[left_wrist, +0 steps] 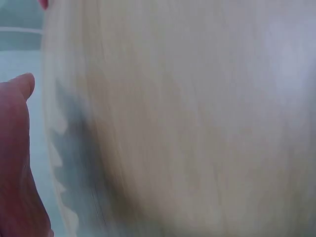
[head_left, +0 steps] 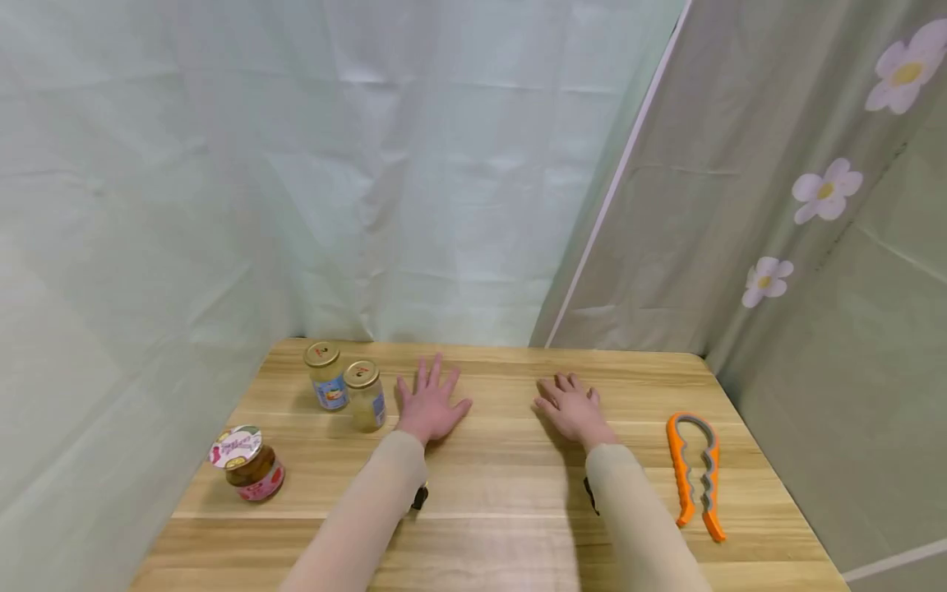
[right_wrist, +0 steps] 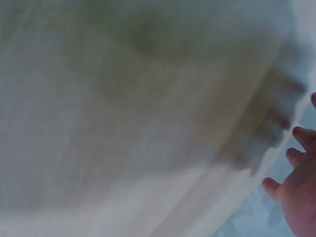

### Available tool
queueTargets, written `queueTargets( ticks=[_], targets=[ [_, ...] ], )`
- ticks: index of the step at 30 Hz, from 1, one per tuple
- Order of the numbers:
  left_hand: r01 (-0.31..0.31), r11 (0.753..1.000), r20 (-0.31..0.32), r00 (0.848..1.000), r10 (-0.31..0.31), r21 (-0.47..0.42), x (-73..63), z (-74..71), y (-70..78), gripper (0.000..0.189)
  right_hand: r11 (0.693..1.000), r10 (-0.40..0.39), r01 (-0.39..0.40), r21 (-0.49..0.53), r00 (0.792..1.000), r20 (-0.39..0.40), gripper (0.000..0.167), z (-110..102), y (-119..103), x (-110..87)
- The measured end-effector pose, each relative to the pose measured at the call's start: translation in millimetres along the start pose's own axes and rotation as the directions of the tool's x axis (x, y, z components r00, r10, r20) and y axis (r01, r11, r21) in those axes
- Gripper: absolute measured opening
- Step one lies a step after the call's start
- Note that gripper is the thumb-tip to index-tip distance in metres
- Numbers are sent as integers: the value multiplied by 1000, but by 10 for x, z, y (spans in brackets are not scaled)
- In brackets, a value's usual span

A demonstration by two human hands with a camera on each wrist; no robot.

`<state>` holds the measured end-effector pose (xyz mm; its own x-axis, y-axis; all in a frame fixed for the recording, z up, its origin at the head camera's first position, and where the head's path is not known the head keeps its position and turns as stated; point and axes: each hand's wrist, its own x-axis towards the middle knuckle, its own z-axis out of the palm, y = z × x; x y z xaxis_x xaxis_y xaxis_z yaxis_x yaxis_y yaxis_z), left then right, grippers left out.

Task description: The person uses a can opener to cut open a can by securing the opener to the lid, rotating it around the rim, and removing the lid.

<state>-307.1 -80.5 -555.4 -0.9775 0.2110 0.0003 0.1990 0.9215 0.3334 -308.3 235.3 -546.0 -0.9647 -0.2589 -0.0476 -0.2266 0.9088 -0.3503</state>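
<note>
Bare left hand (head_left: 431,412), bare right hand (head_left: 574,411): both empty, fingers spread. Careless leftward sweep might topple nearer gold-lidded, cylindrical glass jar (head_left: 365,404) (just beside left hand).

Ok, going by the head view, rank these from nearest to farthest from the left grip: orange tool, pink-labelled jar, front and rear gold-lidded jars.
From the left grip:
1. Front gold-lidded jar: just left.
2. Rear gold-lidded jar: farther left.
3. Pink-labelled jar: far left.
4. Orange tool: far right, past the right grip.

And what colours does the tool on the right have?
The tool is orange outside, grey inside; the head view shows it best.
</note>
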Motion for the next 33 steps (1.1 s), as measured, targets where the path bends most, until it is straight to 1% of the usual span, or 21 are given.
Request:
queueTargets(
  ticks=[3,6,11,13,14,16,19,21,23,26,29,33],
  targets=[
    [-22,999,3,1000,22,-24,-41,-16,95,75,1000,0,0,26,1000,1,59,-75,15,-65],
    [-39,998,4,999,39,-45,-86,-30,167,73,998,-21,21,58,1000,7,55,-161,48,-178],
    [-89,989,-11,996,89,-114,-194,-89,238,68,991,-56,52,123,998,28,45,-343,155,-430],
    [-112,983,-19,994,111,-143,-264,-123,258,65,990,-50,46,133,998,28,43,-415,223,-542],
    [-127,979,-23,992,125,-159,-298,-132,265,64,990,-34,30,136,999,26,42,-447,265,-599],
    [-162,968,-29,987,160,-191,-366,-154,279,61,991,-10,9,134,1000,10,41,-507,361,-708],
    [-221,948,-50,975,216,-228,-454,-203,285,55,989,34,-30,143,999,-26,41,-604,496,-855],
    [-242,935,-64,970,234,-260,-512,-242,271,48,987,60,-52,150,997,-48,42,-673,577,-949],
    [-248,920,-76,969,236,-304,-569,-288,251,40,983,91,-80,163,994,-62,44,-742,647,-1054],
    [-234,895,-76,972,221,-379,-666,-321,202,32,973,132,-117,198,989,-65,47,-818,745,-1215],
    [-230,866,-76,973,219,-444,-740,-344,177,30,963,171,-150,222,982,-82,48,-881,834,-1366],
    [-232,842,-68,971,228,-487,-834,-346,172,31,956,239,-215,198,965,-110,50,-895,935,-1526]
  ],
)
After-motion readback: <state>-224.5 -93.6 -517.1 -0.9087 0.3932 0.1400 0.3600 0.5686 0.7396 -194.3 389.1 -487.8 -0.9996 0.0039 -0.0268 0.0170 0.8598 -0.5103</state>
